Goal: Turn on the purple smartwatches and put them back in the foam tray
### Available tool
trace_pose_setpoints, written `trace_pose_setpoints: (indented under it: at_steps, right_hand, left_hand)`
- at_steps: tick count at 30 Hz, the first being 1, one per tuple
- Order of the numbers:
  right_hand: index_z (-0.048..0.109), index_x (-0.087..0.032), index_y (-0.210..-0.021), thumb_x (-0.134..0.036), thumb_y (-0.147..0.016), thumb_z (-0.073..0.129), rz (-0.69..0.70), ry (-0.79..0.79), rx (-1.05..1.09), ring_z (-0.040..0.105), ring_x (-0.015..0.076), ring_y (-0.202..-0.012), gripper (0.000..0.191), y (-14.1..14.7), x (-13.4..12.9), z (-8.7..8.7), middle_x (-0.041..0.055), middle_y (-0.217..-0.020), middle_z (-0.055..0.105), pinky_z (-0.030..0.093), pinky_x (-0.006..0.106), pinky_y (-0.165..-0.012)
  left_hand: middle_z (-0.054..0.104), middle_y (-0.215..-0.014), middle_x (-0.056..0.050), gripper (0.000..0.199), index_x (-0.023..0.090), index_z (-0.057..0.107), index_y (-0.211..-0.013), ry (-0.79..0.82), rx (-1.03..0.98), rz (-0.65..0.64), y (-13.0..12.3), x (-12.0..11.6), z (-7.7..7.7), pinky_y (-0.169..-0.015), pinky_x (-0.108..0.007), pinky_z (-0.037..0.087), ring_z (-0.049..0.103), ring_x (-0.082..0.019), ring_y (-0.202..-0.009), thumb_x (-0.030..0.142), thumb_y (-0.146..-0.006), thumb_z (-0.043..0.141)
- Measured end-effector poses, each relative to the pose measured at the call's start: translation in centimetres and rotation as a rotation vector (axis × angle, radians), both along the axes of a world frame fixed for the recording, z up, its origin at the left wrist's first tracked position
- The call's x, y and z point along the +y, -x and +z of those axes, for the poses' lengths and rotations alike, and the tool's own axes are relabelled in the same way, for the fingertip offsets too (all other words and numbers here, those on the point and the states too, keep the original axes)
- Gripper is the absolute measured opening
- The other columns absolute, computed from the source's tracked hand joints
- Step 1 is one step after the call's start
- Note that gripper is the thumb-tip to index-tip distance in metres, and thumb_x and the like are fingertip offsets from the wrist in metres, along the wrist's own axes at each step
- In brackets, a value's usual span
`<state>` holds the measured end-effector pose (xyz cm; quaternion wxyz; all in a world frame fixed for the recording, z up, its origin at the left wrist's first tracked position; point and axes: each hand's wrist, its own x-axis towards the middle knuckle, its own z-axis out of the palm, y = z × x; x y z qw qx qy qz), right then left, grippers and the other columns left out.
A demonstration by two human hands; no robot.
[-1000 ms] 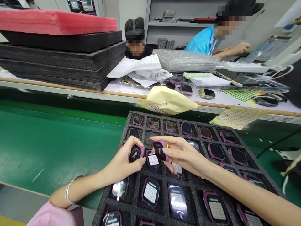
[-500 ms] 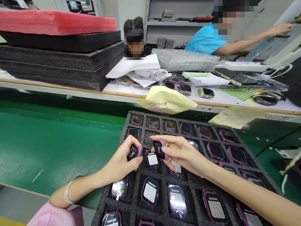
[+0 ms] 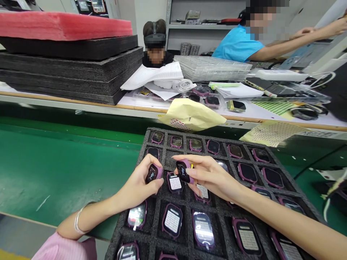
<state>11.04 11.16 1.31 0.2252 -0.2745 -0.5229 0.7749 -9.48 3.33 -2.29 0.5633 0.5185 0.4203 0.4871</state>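
My left hand (image 3: 138,180) pinches a small black-faced watch with a purple case (image 3: 153,173) between thumb and fingers. My right hand (image 3: 210,177) holds a similar purple-cased watch (image 3: 183,171) by its edges, a few centimetres from the other. Both hands hover over a black foam tray (image 3: 162,196) with a grid of square pockets. Several purple-cased watches (image 3: 172,220) lie in those pockets, some with printed film labels on their screens. A small yellow item (image 3: 192,166) shows just behind my right fingers.
A green conveyor belt (image 3: 62,169) runs left of the tray. Beyond it stands a white bench (image 3: 141,103) with a stack of black foam trays (image 3: 67,72), a yellow paper bag (image 3: 192,115) and clear plastic trays (image 3: 211,68). Co-workers (image 3: 237,45) sit across it.
The left hand's watch has shifted slightly up and left and tilted a little. The right hand stays nearly still. The co-worker in blue has raised an arm toward the upper right.
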Motion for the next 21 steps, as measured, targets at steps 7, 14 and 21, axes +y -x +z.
trace_pose_setpoints:
  at_steps: [7, 14, 21]
  right_hand:
    - [0.065, -0.013, -0.118, -0.027, -0.079, 0.075, -0.023, -0.011, -0.008, 0.052, 0.0080, -0.047, 0.042, -0.04, -0.01, -0.19, 0.0061, -0.081, 0.065, 0.046, 0.019, -0.041]
    - [0.065, -0.013, -0.118, -0.027, -0.081, 0.074, 0.004, -0.023, 0.029, 0.053, 0.0082, -0.044, 0.041, -0.23, -0.06, -0.07, 0.0078, -0.083, 0.067, 0.044, 0.019, -0.040]
    - [0.060, -0.013, -0.124, -0.027, -0.083, 0.071, 0.040, -0.003, 0.046, 0.056, 0.0096, -0.048, 0.044, -0.30, -0.12, -0.19, 0.0091, -0.088, 0.067, 0.047, 0.020, -0.043]
  left_hand:
    - [0.042, -0.078, 0.005, 0.020, 0.022, 0.042, -0.094, -0.017, -0.038, 0.020, 0.04, 0.08, -0.16, -0.043, -0.015, 0.030, 0.040, -0.004, -0.053, 0.012, -0.084, 0.055]
    - [0.043, -0.077, 0.005, 0.019, 0.021, 0.042, -0.092, -0.036, -0.036, 0.033, 0.01, -0.02, 0.03, -0.043, -0.016, 0.030, 0.039, -0.004, -0.051, 0.011, -0.083, 0.055]
    - [0.042, -0.076, 0.005, 0.018, 0.021, 0.042, -0.089, -0.036, -0.049, 0.063, -0.08, -0.20, 0.34, -0.041, -0.016, 0.030, 0.039, -0.004, -0.049, 0.016, -0.083, 0.058]
